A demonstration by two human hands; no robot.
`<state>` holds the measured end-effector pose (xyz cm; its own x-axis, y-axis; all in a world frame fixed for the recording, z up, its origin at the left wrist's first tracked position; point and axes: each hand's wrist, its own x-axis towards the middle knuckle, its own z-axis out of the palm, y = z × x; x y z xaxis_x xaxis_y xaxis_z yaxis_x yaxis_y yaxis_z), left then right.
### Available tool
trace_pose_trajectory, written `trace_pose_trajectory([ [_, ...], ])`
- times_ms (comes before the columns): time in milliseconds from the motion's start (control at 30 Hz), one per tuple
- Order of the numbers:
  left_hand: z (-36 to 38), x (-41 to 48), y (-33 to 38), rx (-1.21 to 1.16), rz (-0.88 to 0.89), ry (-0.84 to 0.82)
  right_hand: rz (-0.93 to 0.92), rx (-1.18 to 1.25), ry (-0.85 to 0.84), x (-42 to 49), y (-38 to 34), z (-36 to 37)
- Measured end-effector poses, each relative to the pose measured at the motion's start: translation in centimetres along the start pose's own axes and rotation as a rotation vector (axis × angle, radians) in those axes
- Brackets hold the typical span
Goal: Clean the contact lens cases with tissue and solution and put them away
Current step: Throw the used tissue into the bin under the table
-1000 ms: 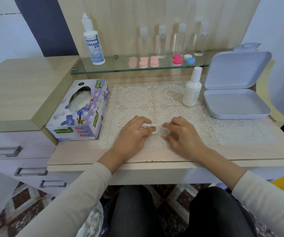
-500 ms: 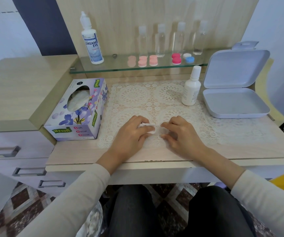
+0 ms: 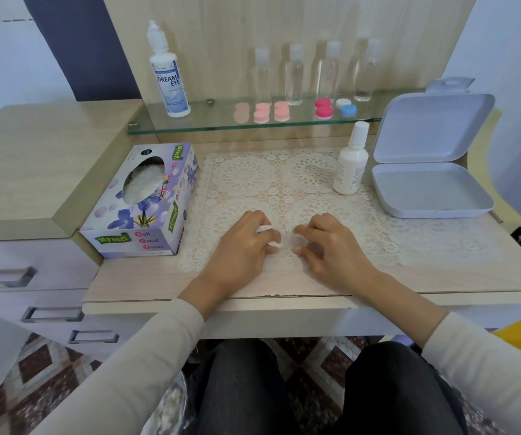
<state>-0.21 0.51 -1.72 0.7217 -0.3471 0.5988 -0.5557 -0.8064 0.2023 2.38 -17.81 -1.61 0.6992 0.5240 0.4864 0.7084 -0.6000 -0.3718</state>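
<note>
Several round contact lens cases stand on the glass shelf [image 3: 209,120]: pale pink ones [image 3: 262,113], a magenta one [image 3: 324,108] and a blue and white one [image 3: 347,107]. A large solution bottle [image 3: 170,80] stands at the shelf's left end. On the lace mat [image 3: 246,177], my left hand [image 3: 240,249] pinches a small folded white tissue [image 3: 270,238]. My right hand [image 3: 331,246] rests on the mat just right of it, fingers loosely curled, a small gap from the tissue. Nothing shows in that hand.
A flowered tissue box [image 3: 143,202] sits at the left of the desk. A small white bottle [image 3: 350,164] stands beside an open grey lidded box [image 3: 431,189] at the right. Several clear bottles [image 3: 293,76] line the shelf's back. Drawers are at the lower left.
The tissue lay between both hands' fingertips before. Now it is gathered into the left hand, and the right hand's fingers have come slightly away from it.
</note>
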Motion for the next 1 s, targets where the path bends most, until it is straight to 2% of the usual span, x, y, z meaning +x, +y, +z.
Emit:
trace_pose_trajectory([
  [267, 0.1, -0.2, 0.0, -0.046, -0.001, 0.105, 0.035, 0.036, 0.012, 0.0, -0.2, 0.0],
  [433, -0.5, -0.5, 0.0, -0.135, -0.098, 0.206, 0.068, 0.059, 0.000, -0.1, -0.1, -0.1],
  [500, -1.0, -0.6, 0.4, -0.211, -0.187, 0.213, 0.069, 0.058, -0.009, 0.0, -0.2, -0.1],
  [600, -1.9, -0.4, 1.6, -0.369, -0.441, 0.220, 0.076, 0.062, -0.020, 0.0, -0.3, -0.2],
  [733, -3.0, 0.2, 2.6, -0.480, -0.516, 0.179, 0.119, 0.094, 0.010, 0.0, -0.5, -0.6],
  [833, -3.5, 0.8, 2.8, -0.591, -0.564, 0.047, 0.134, 0.106, 0.055, 0.2, -0.8, -1.0],
  [1000, -4.3, 2.0, 3.1, -0.831, -0.710, -0.049, 0.077, 0.164, 0.127, 1.3, -1.9, -1.8],
])
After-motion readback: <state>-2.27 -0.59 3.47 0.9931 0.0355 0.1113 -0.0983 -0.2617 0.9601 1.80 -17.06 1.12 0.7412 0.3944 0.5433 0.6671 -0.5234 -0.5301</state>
